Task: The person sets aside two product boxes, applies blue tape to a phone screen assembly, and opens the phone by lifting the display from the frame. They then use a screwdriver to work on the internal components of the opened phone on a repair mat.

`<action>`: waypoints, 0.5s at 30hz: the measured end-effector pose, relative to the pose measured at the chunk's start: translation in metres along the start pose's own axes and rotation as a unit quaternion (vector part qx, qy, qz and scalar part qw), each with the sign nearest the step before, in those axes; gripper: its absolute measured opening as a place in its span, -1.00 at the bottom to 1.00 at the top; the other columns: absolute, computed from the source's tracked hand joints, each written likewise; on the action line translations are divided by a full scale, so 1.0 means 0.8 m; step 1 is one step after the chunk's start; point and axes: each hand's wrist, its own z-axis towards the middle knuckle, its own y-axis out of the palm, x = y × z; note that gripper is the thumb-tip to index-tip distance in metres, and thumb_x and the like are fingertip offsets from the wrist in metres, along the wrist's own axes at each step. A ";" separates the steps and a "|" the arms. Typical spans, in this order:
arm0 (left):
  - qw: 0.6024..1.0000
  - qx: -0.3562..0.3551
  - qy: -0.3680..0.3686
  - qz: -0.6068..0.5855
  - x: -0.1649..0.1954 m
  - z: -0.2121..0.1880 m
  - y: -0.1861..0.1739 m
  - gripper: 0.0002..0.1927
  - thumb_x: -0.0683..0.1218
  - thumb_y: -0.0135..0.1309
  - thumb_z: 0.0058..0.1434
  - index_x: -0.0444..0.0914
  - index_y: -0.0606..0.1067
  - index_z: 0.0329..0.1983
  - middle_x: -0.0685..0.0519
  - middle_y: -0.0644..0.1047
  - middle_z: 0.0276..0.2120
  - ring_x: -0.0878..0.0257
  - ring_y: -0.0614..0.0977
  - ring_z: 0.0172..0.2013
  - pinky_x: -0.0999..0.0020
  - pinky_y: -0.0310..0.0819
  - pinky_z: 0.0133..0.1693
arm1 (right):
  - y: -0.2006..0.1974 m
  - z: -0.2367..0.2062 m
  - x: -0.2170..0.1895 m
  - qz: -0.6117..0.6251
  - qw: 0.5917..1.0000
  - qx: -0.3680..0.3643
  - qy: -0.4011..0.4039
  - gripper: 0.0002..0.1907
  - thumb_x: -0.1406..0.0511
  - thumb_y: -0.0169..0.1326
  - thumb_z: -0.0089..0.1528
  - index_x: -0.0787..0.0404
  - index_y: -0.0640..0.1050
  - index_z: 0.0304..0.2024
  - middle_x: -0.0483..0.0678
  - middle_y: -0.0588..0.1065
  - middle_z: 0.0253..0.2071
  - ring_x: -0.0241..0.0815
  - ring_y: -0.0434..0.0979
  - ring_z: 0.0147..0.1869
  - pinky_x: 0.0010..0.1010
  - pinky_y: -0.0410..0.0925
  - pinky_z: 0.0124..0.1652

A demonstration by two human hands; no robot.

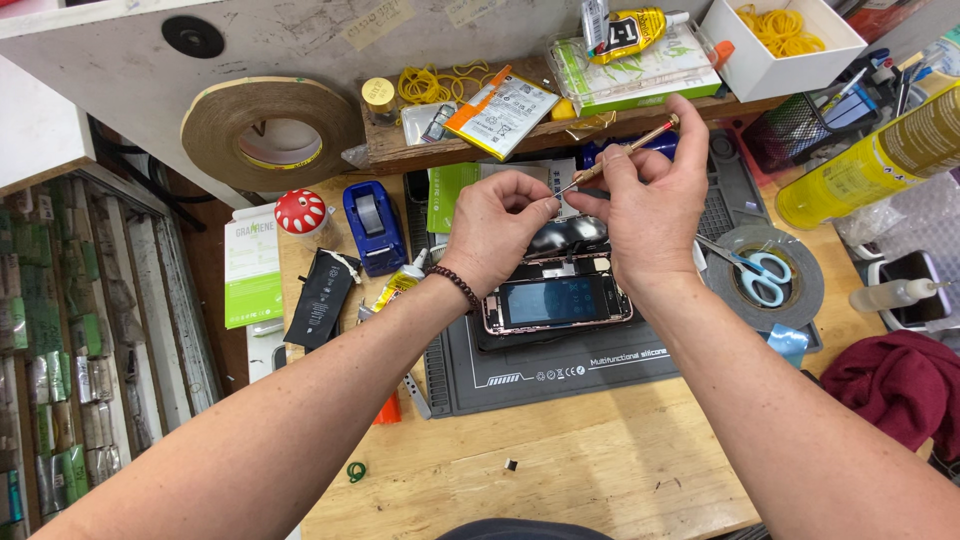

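A slim copper-coloured screwdriver (625,150) is pinched in the right hand (650,205), its tip met by the curled fingertips of the left hand (495,225) – whether something tiny is gripped there cannot be told. Just below, one opened phone (558,300), rose-metal frame and glossy dark cell, lies on a dark rubbery mat (560,365) on the scuffed wooden worktop (560,470). Two broad tape rolls are counted – one tan (270,130), one grey (765,275) ringing blue-handled scissors (758,272). A white-and-green flat package (252,268) lies far left.
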 end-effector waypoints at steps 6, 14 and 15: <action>1.000 0.003 -0.003 0.006 -0.001 0.002 0.000 -0.88 -0.17 0.26 0.20 -0.33 0.60 -0.26 0.10 0.67 -0.39 0.47 0.64 -0.37 0.53 0.56 -0.31 | 0.002 0.000 0.002 -0.003 1.000 0.005 -0.004 -0.31 0.51 -0.01 0.38 0.13 0.01 0.46 0.03 0.52 -0.22 -0.16 0.65 -0.20 -0.23 0.68 -0.24; 1.000 0.000 -0.002 0.005 -0.003 0.001 0.000 -0.87 -0.17 0.26 0.20 -0.34 0.60 -0.26 0.10 0.67 -0.39 0.47 0.64 -0.37 0.53 0.55 -0.32 | 0.002 0.000 0.005 0.031 0.999 0.017 0.011 -0.31 0.51 -0.01 0.36 0.13 0.02 0.46 0.03 0.54 -0.23 -0.15 0.66 -0.20 -0.21 0.68 -0.24; 1.000 0.001 0.000 0.006 -0.003 0.001 0.000 -0.87 -0.17 0.26 0.20 -0.34 0.60 -0.26 0.10 0.67 -0.39 0.47 0.64 -0.38 0.53 0.55 -0.32 | 0.001 0.000 0.005 0.026 0.999 0.015 0.009 -0.30 0.51 0.00 0.37 0.13 0.02 0.46 0.03 0.53 -0.23 -0.15 0.66 -0.20 -0.21 0.69 -0.24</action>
